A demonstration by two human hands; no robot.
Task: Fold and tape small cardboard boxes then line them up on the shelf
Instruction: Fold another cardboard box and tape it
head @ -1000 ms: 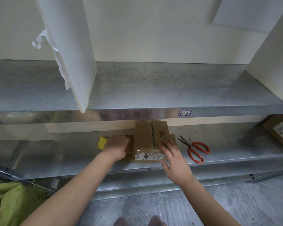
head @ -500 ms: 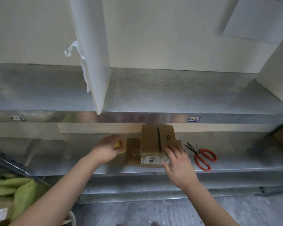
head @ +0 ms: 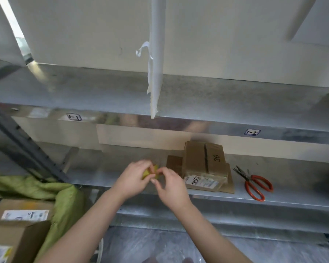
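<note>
A small brown cardboard box (head: 204,164) marked "36" lies on the lower metal shelf (head: 106,175), with its flaps folded and a white label at its near end. Flat cardboard pieces (head: 227,182) lie under and beside it. To the left of the box, my left hand (head: 133,179) holds a small yellow tape roll (head: 147,172). My right hand (head: 169,184) meets it from the right, with its fingertips pinching at the roll. Most of the roll is hidden by my fingers. Neither hand touches the box.
Red-handled scissors (head: 254,184) lie on the shelf to the right of the box. A white divider (head: 156,54) with torn paper stands on the upper shelf (head: 217,99). At lower left sit a green cloth (head: 46,188) and cardboard boxes (head: 17,230).
My left hand picked up the yellow roll from beside the box. My right hand left the box and joined it. The view swung to the left.
</note>
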